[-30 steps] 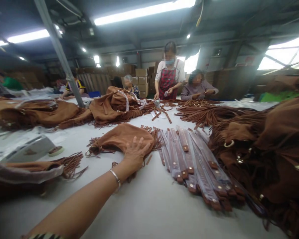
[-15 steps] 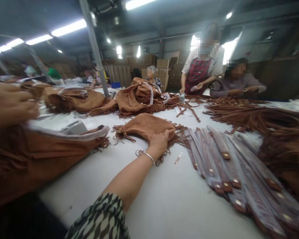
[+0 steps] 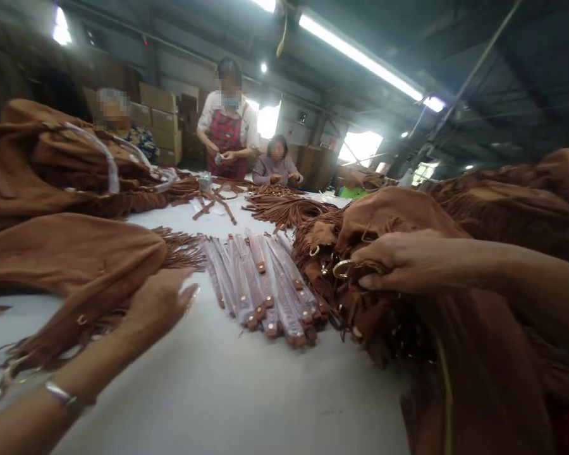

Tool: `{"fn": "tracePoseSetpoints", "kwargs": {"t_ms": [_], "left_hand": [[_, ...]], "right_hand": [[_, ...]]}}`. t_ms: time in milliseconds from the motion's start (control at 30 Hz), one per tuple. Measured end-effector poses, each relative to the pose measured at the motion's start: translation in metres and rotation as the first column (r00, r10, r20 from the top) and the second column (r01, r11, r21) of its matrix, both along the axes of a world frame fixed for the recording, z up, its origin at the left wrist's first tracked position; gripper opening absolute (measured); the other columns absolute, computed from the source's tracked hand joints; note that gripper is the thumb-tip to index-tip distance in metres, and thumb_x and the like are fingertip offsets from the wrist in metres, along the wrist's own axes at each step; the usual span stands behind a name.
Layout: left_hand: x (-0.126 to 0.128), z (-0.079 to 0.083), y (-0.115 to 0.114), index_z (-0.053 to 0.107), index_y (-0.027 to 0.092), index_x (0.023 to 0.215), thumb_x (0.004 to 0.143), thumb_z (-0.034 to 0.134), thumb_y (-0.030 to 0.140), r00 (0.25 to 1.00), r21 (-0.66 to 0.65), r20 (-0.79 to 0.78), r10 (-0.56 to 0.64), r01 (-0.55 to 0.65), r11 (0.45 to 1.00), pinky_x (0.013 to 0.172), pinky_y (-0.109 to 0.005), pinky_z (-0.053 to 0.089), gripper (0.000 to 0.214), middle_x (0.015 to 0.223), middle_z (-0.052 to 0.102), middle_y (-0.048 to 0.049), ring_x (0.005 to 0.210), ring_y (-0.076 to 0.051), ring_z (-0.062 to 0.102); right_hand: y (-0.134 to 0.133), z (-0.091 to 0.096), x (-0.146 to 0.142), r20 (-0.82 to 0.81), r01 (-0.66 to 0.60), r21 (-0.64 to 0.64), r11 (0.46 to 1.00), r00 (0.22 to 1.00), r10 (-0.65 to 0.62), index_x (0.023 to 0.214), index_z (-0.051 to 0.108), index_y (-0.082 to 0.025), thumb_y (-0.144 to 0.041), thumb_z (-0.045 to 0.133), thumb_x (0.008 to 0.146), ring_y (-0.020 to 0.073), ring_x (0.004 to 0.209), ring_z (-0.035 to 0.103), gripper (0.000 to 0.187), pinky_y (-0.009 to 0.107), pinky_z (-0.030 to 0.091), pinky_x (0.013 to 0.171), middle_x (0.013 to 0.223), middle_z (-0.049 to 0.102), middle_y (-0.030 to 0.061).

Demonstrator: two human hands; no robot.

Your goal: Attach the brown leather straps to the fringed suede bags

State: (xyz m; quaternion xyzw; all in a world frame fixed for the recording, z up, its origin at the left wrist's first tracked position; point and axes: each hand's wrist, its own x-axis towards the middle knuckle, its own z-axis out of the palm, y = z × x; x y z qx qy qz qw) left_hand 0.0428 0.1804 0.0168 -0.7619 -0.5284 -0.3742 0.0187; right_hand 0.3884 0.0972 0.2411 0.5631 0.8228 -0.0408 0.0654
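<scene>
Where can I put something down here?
The biggest bare patch of white flat tabletop is up front, between the silver-bangled left hand and the heap of brown fringed bags at right, nearer than the brown straps in clear plastic sleeves. A narrow gap parts left hand and straps. Around the right hand, on that heap, it's crowded.

A white table [image 3: 237, 392] spreads across the foreground beneath a dark, hazy roof [image 3: 408, 31], where a bright fluorescent tube [image 3: 360, 57] runs at a slant and a small round lamp [image 3: 263, 67] glows farther off. Brown cardboard cartons [image 3: 164, 123] stand stacked toward the left, in front of a grey wall [image 3: 175, 72]. White daylight glares through an upper-left window [image 3: 61, 26], a middle window [image 3: 268, 120] and a wider right-hand window [image 3: 360, 146].
</scene>
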Motion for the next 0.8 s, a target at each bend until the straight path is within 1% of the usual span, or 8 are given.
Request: {"fn": "tracePoseSetpoints", "kwargs": {"t_ms": [67,133,200,267,367,467,633,800], "left_hand": [[0.047,0.015,-0.035,0.061,0.021,0.088,0.083,0.042,0.046,0.95,-0.221,0.261,-0.171,0.231,0.947,0.071,-0.031,0.047,0.032,0.088,0.063,-0.0035,0.08,-0.019,0.056],[0.085,0.034,-0.068,0.061,0.016,0.08,0.081,0.045,0.053,0.723,-0.355,0.649,-0.238,0.564,0.745,0.061,-0.026,0.045,0.04,0.077,0.062,-0.0056,0.069,-0.016,0.054],[0.109,0.05,-0.091,0.058,0.013,0.085,0.077,0.043,0.063,0.466,-0.354,0.879,-0.099,0.779,0.518,0.045,-0.022,0.041,0.053,0.076,0.061,-0.0083,0.061,-0.015,0.054],[0.119,0.056,-0.101,0.054,0.012,0.082,0.075,0.042,0.068,0.336,-0.319,0.941,0.044,0.832,0.454,0.037,-0.019,0.033,0.057,0.068,0.059,-0.0068,0.049,-0.012,0.048],[0.118,0.045,-0.098,0.046,0.013,0.066,0.076,0.042,0.062,0.371,-0.386,0.917,0.143,0.745,0.544,0.032,-0.017,0.023,0.05,0.051,0.049,-0.0016,0.036,-0.007,0.036],[0.112,0.018,-0.088,0.046,0.012,0.061,0.079,0.038,0.046,0.449,-0.466,0.872,0.194,0.643,0.608,0.033,-0.018,0.025,0.038,0.049,0.047,-0.0019,0.036,-0.008,0.037],[0.103,-0.021,-0.084,0.049,0.012,0.062,0.079,0.038,0.041,0.501,-0.457,0.847,0.175,0.521,0.721,0.037,-0.019,0.03,0.035,0.047,0.048,-0.0012,0.041,-0.01,0.043],[0.103,-0.025,-0.087,0.051,0.013,0.063,0.081,0.039,0.043,0.521,-0.384,0.849,0.086,0.498,0.777,0.043,-0.021,0.038,0.037,0.052,0.053,-0.0015,0.047,-0.011,0.048]], "right_hand": [[0.005,-0.012,-0.02,-0.066,-0.093,-0.172,0.981,0.994,0.083,0.072,0.06,-0.016,-0.028,0.052,0.081,0.013,0.061,0.054,0.017,0.022,0.036,0.054,0.068,0.058,0.0002],[0.008,-0.029,-0.04,-0.142,-0.152,-0.227,0.962,0.982,0.122,0.073,0.058,-0.014,-0.027,0.045,0.084,0.0134,0.063,0.054,0.022,0.022,0.037,0.056,0.07,0.059,0.0017],[0.006,-0.054,-0.061,-0.076,-0.136,-0.103,0.985,0.989,0.128,0.073,0.057,-0.014,-0.027,0.044,0.084,0.0157,0.066,0.055,0.021,0.024,0.037,0.059,0.071,0.06,0.0039],[0.001,-0.082,-0.083,0.083,-0.11,0.102,0.989,0.991,0.102,0.076,0.056,-0.014,-0.024,0.045,0.083,0.0199,0.069,0.056,0.017,0.027,0.036,0.061,0.075,0.06,0.0071],[-0.009,-0.115,-0.108,0.167,-0.154,0.203,0.967,0.979,0.121,0.086,0.057,-0.013,-0.018,0.043,0.081,0.0235,0.076,0.057,0.016,0.03,0.037,0.065,0.083,0.061,0.0104],[-0.01,-0.125,-0.114,0.06,-0.284,0.052,0.957,0.958,0.281,0.094,0.057,-0.015,-0.029,0.055,0.078,0.0229,0.082,0.056,0.022,0.029,0.039,0.07,0.089,0.06,0.0088],[0.011,-0.126,-0.073,-0.098,-0.354,-0.124,0.927,0.934,0.343,0.1,0.057,-0.017,-0.041,0.058,0.078,0.0208,0.084,0.054,0.033,0.027,0.04,0.072,0.093,0.058,0.0071],[0.014,-0.134,-0.033,-0.085,-0.242,-0.17,0.955,0.969,0.231,0.099,0.062,-0.015,-0.043,0.064,0.075,0.0213,0.082,0.055,0.037,0.028,0.042,0.073,0.091,0.058,0.0081]]}}
